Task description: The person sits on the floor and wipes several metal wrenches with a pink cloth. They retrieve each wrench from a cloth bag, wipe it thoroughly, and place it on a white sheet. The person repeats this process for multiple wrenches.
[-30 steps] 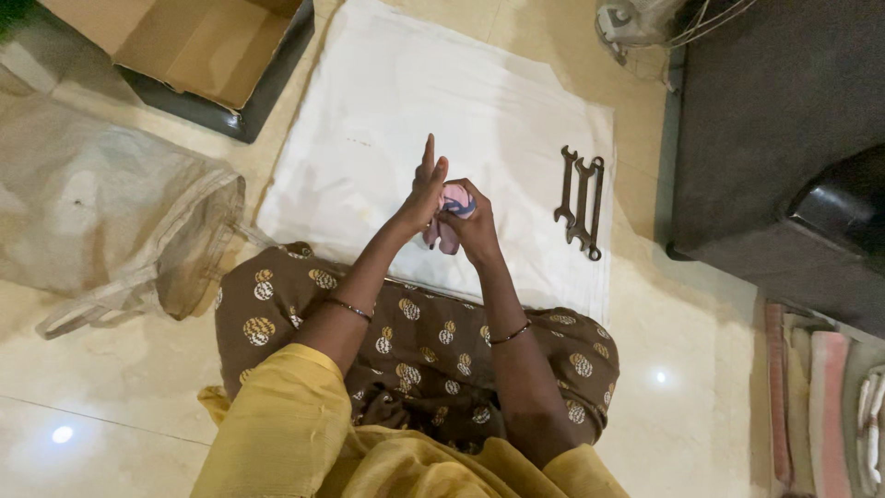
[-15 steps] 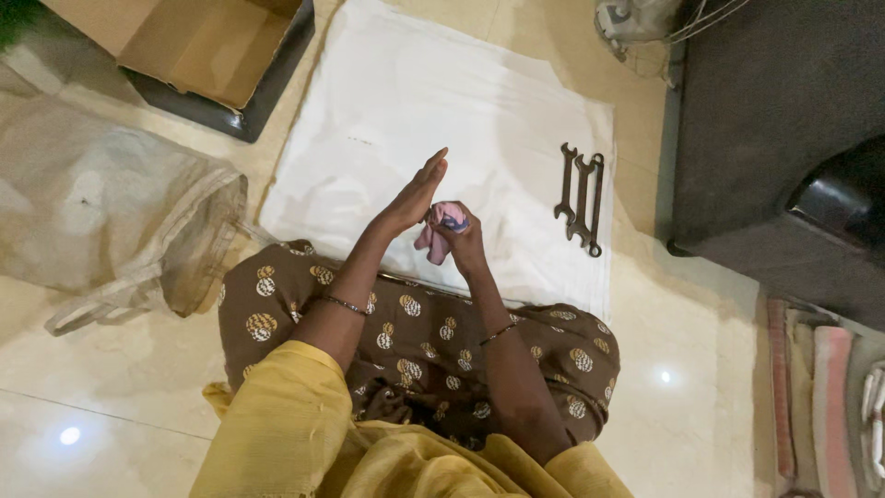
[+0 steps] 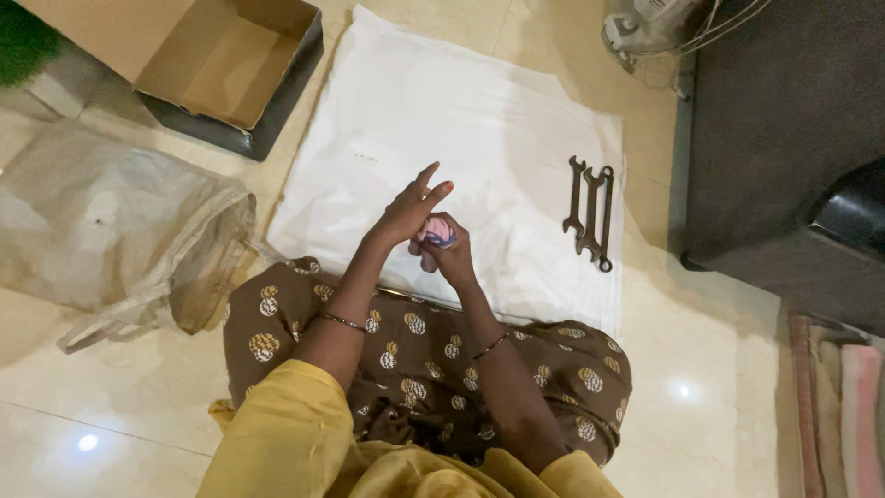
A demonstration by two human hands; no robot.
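While my right hand (image 3: 449,249) closes round the small pink thing (image 3: 433,231) above the white cloth (image 3: 479,120), my left hand (image 3: 406,210) rests flat-fingered against it; a loose grip could drop it near the 2 spanners (image 3: 590,210).

A glossy cream tiled floor (image 3: 111,397) catches two small glints of overhead light, one to the lower left of the hands and one to the lower right. A white rectangular cloth (image 3: 461,120) lies spread on the tiles beneath and beyond the hands. To their upper left sits an open cardboard box with dark sides (image 3: 221,69); to the left slumps a translucent woven sack (image 3: 101,231). A dark cabinet (image 3: 784,120) fills the right side, with a white fan base and cords (image 3: 645,28) just beside it at the top.
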